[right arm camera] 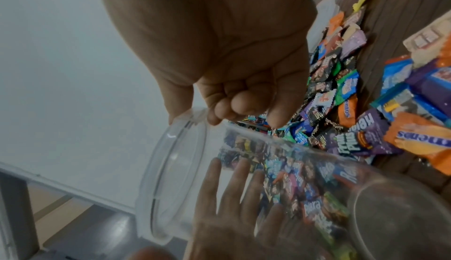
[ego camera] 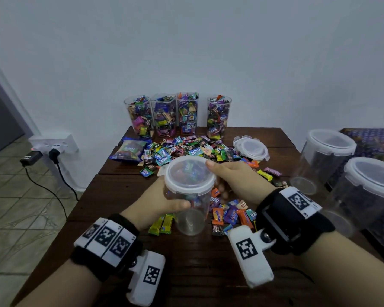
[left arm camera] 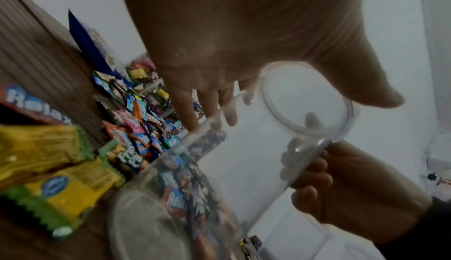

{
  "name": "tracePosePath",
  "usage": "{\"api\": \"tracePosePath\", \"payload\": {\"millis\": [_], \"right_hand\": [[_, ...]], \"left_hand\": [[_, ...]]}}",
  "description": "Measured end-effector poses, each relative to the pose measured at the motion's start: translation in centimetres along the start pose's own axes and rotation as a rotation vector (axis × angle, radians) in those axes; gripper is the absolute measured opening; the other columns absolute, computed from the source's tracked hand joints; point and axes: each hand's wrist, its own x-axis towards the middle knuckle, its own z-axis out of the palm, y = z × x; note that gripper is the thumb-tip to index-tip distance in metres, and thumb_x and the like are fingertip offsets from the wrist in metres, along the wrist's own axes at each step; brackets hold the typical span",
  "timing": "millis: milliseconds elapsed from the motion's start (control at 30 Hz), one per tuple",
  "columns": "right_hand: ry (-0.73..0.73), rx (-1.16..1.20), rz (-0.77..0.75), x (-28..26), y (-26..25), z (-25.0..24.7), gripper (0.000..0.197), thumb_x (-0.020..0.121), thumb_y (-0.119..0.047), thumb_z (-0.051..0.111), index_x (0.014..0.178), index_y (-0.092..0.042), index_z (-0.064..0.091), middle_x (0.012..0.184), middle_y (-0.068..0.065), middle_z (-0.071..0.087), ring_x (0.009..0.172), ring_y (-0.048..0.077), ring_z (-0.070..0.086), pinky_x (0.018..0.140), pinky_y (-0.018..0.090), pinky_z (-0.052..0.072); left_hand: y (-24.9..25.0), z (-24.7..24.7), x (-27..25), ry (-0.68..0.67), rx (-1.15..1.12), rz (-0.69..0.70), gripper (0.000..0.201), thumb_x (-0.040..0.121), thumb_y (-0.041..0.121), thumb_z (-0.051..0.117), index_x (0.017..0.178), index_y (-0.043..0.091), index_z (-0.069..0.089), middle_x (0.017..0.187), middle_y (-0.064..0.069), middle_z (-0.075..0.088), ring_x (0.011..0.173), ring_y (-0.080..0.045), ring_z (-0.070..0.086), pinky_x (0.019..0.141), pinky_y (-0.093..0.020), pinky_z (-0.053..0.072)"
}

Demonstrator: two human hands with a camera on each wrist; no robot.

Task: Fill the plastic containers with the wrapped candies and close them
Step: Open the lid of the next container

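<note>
While the clear, round plastic container [ego camera: 190, 202] is held just above the wooden table [ego camera: 200, 262], the left hand [ego camera: 157, 202] wraps its smooth wall; the right hand [ego camera: 235, 180] pinches the white lid [ego camera: 190, 176]'s rim; an abrupt pull could tip it onto the crinkly wrapped candies [ego camera: 231, 214].

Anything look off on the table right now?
Yes: four jars at the wall are full of candies but lidless, while the jar both hands hold is empty yet has its lid on. Loose lids lie unused.
</note>
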Motion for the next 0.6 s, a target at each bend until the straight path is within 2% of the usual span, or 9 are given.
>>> {"api": "tracePosePath", "payload": {"millis": [67, 133, 200, 333, 433, 500, 533, 600], "right_hand": [[-0.008, 0.032, 0.014, 0.17, -0.02, 0.07, 0.046, 0.091, -0.046, 0.053, 0.059, -0.012, 0.048, 0.049, 0.0, 0.043, 0.043, 0.013, 0.04, 0.051, 0.027, 0.046], [-0.012, 0.082, 0.017, 0.24, 0.07, 0.25, 0.045, 0.091, -0.042, 0.053, 0.059, -0.012, 0.046, 0.048, -0.001, 0.038, 0.042, 0.013, 0.036, 0.049, 0.027, 0.046], [-0.021, 0.136, 0.002, 0.29, 0.2, 0.44, 0.044, 0.093, -0.039, 0.051, 0.058, -0.013, 0.043, 0.048, -0.002, 0.03, 0.041, 0.012, 0.029, 0.048, 0.027, 0.045], [0.018, 0.196, -0.047, 0.35, 0.15, 0.55, 0.04, 0.093, -0.029, 0.054, 0.06, -0.014, 0.038, 0.044, -0.006, 0.023, 0.04, 0.012, 0.023, 0.044, 0.027, 0.042], [0.063, 0.116, -0.083, 0.43, 0.14, 0.39, 0.04, 0.092, -0.03, 0.057, 0.06, -0.011, 0.04, 0.044, -0.006, 0.025, 0.039, 0.012, 0.027, 0.047, 0.031, 0.042], [0.122, -0.022, -0.129, 0.53, 0.26, 0.22, 0.04, 0.09, -0.035, 0.059, 0.065, -0.007, 0.044, 0.049, -0.005, 0.03, 0.04, 0.011, 0.033, 0.053, 0.04, 0.047], [0.168, -0.118, -0.167, 0.56, 0.27, 0.14, 0.04, 0.088, -0.038, 0.061, 0.068, -0.007, 0.045, 0.053, -0.004, 0.034, 0.046, 0.012, 0.038, 0.058, 0.045, 0.05], [0.24, -0.293, -0.266, 0.38, -0.18, 0.1, 0.035, 0.084, -0.042, 0.065, 0.078, -0.011, 0.05, 0.069, -0.004, 0.046, 0.065, 0.016, 0.049, 0.067, 0.045, 0.05]], "left_hand": [[-0.19, 0.65, 0.15, 0.034, 0.019, 0.022, 0.08, 0.061, 0.047, 0.083, 0.13, 0.021, 0.05, 0.131, 0.0, 0.059, 0.125, -0.017, 0.052, 0.099, -0.024, 0.043], [-0.31, 0.87, 0.06, 0.104, 0.058, 0.035, 0.073, 0.055, 0.049, 0.085, 0.12, 0.031, 0.056, 0.124, 0.012, 0.063, 0.118, -0.007, 0.057, 0.092, -0.014, 0.044], [-0.42, 0.88, -0.07, 0.13, 0.087, 0.043, 0.066, 0.052, 0.049, 0.085, 0.112, 0.037, 0.06, 0.118, 0.019, 0.065, 0.113, -0.002, 0.058, 0.088, -0.01, 0.044], [-0.48, 0.79, 0.02, 0.15, 0.13, 0.021, 0.064, 0.052, 0.035, 0.084, 0.111, 0.036, 0.058, 0.115, 0.024, 0.065, 0.111, 0.002, 0.058, 0.086, -0.008, 0.044], [-0.66, 0.61, 0.02, 0.155, 0.124, -0.002, 0.064, 0.053, 0.035, 0.082, 0.111, 0.036, 0.058, 0.116, 0.021, 0.065, 0.112, 0.0, 0.059, 0.088, -0.011, 0.044], [-0.58, 0.57, 0.07, 0.162, 0.123, -0.014, 0.067, 0.053, 0.035, 0.083, 0.115, 0.034, 0.057, 0.118, 0.019, 0.065, 0.113, -0.002, 0.058, 0.089, -0.013, 0.044], [-0.52, 0.56, 0.1, 0.157, 0.119, -0.015, 0.068, 0.054, 0.031, 0.083, 0.116, 0.033, 0.056, 0.118, 0.02, 0.065, 0.113, -0.001, 0.058, 0.089, -0.012, 0.044], [-0.41, 0.56, 0.19, 0.143, 0.12, -0.012, 0.068, 0.056, 0.024, 0.084, 0.117, 0.031, 0.055, 0.117, 0.02, 0.065, 0.113, -0.001, 0.058, 0.087, -0.01, 0.044]]}}
